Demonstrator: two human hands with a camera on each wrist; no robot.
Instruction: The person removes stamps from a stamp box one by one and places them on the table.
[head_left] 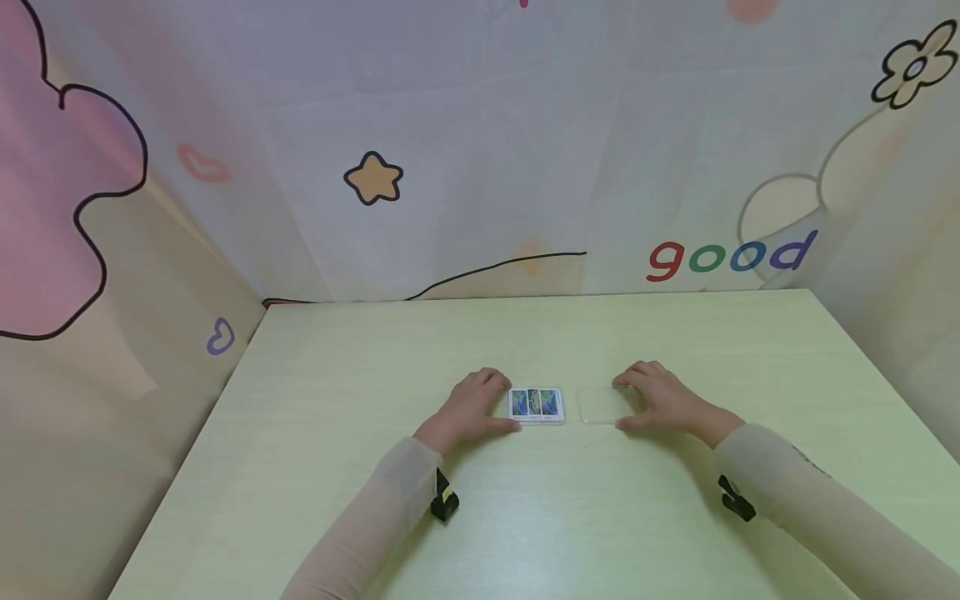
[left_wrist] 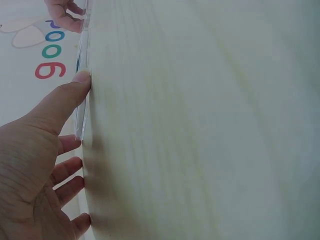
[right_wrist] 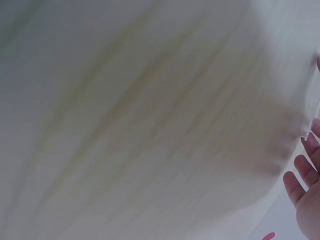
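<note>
A small flat clear case (head_left: 536,404) lies on the table with three blue-green pictures showing in it. My left hand (head_left: 471,407) holds it at its left end, thumb on the near edge and fingers at the far corner. Edge-on in the left wrist view, the case (left_wrist: 81,107) has the thumb on its side. Just to the right, apart from the case, is a clear, empty-looking plastic piece (head_left: 597,407), perhaps a lid. My right hand (head_left: 663,402) grips its right end between thumb and fingers. In the right wrist view only fingers (right_wrist: 306,170) and a sliver of clear plastic show.
The pale wood-grain table (head_left: 337,500) reaches back to a printed cloth backdrop (head_left: 480,167) with a star, hearts and the word "good". Cloth also hangs at both sides. A black clip-like device (head_left: 444,497) sits by the left sleeve, another (head_left: 737,498) by the right.
</note>
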